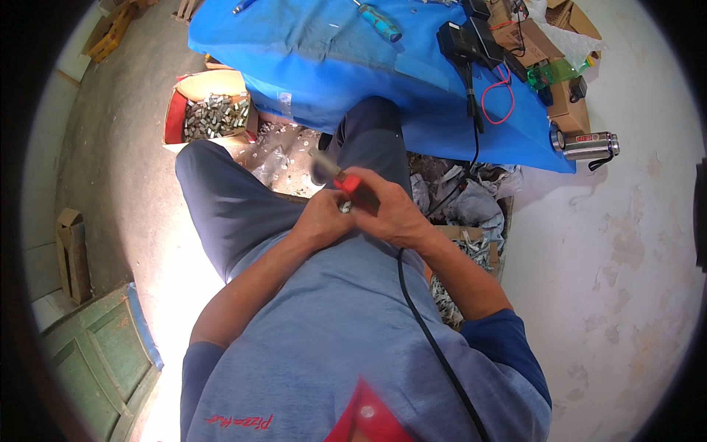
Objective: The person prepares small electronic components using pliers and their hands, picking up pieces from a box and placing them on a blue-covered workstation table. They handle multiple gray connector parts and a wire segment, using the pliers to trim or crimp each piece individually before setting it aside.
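Note:
Above my lap both hands are close together. My right hand (387,210) is closed round a red-handled tool (347,182), whose pale, metallic-looking far end is blurred, so its exact kind is unclear. Beside it, my left hand (324,219) is closed, with fingers pinching a small whitish-silver piece (345,207). That piece sits between the two hands, partly hidden by fingers. A black cable (420,309) passes by my right forearm and runs down over my shirt.
A blue-covered table (309,66) stands ahead, bearing a teal-handled screwdriver (379,22) and black power adapters (458,42). A steel flask (591,146) is at its right edge. Left of my knees is a carton (173,110) of small metal pieces; crumpled wrapping (475,202) lies right.

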Tool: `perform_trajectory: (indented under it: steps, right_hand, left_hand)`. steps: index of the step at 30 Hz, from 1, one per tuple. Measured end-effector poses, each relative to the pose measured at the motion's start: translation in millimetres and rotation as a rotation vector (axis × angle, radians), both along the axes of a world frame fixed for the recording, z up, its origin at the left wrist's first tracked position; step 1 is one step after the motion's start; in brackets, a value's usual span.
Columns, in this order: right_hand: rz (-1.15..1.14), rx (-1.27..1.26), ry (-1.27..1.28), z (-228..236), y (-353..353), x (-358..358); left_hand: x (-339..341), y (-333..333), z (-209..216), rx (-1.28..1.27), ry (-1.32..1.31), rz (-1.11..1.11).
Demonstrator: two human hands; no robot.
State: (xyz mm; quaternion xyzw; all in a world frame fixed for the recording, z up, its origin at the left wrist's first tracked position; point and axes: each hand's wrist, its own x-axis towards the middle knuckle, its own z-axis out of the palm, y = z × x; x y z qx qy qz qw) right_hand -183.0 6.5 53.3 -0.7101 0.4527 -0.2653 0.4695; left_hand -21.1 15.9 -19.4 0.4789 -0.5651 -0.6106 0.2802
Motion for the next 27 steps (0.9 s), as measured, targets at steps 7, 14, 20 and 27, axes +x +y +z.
perform_trajectory:
  steps: [7, 14, 20, 27]
  right_hand:
    - [-0.006, 0.006, 0.026, -1, -7, -3]
    - [0.024, 0.058, 0.017, 7, -8, -3]
    - [-0.004, -0.004, 0.022, 1, -7, -1]
    - [0.009, 0.061, 0.034, 7, -7, 0]
  left_hand:
    - [5, -5, 19, 0.057, 0.026, -0.065]
    - [1, 0, 10, -0.003, 0.042, -0.019]
    - [1, -3, 16, 0.031, -0.03, -0.033]
    - [3, -3, 13, 0.032, 0.019, -0.038]
